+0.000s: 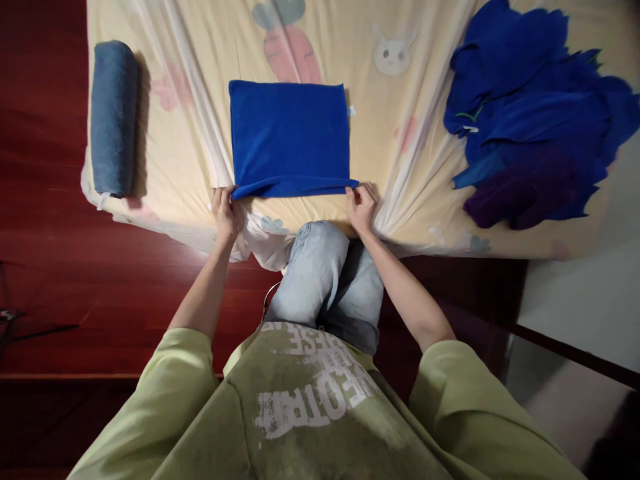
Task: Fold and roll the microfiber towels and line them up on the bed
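A blue cloth [291,133] lies flat as a rectangle on the patterned bed sheet [190,40], its near edge turned up in a narrow fold. My left hand [227,208] pinches the near left corner of this fold. At the near right corner, the fingers of my right hand [362,205] are closed on the same edge. A small white tag sticks out from the cloth's right side.
On the bed's left side lies a rolled grey-blue towel [114,119]. A heap of blue cloths [530,107] with a dark purple cloth [520,190] covers the right side. The bed's near edge meets my knees.
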The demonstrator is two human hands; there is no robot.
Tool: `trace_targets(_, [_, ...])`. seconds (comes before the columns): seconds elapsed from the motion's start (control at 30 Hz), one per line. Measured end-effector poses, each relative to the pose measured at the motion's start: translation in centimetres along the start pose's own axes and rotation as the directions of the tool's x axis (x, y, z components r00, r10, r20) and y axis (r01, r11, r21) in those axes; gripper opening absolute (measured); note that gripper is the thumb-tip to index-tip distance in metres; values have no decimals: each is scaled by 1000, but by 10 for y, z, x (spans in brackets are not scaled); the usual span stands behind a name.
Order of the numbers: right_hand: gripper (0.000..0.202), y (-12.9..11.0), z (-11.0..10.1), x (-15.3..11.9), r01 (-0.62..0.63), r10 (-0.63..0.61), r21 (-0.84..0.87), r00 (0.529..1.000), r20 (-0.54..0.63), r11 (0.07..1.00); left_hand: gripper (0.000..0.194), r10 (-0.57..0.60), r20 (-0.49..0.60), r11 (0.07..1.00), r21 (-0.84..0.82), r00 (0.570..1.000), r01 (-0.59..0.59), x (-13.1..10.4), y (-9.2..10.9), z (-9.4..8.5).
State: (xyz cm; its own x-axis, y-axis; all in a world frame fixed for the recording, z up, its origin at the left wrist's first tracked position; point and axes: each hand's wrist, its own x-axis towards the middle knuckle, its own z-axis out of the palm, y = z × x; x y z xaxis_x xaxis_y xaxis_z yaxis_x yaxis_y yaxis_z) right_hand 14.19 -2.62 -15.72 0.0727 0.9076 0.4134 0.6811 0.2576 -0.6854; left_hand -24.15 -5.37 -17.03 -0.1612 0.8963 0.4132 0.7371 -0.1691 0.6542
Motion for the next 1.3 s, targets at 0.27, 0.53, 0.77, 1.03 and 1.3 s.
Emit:
trace_targets(0.27, [51, 1, 4, -2, -71, 71, 20, 997, 9, 997, 44, -112, -24, 992, -58, 993, 110, -2, -6, 7])
trace_targets(0.53, [43, -4, 4, -1, -98, 97, 41, 995, 34, 994, 45, -205, -33, 974, -105, 978, 201, -1, -2, 10])
trace_targets(0.77, [42, -3, 4, -1, -109, 109, -16, 994, 9, 994, 47, -150, -49, 988, -39, 987, 148, -3, -3, 9])
trace_targets(1.03, [40, -2, 4, -4, -86, 86, -19, 996, -13, 996, 51, -95, -36, 995, -4, 995, 95, -5, -4, 7])
trace_targets(1.3, [33, -2, 4, -4, -68, 66, -71, 997, -32, 995, 52, -103, 22, 993, -50, 994, 104, -5, -5, 5])
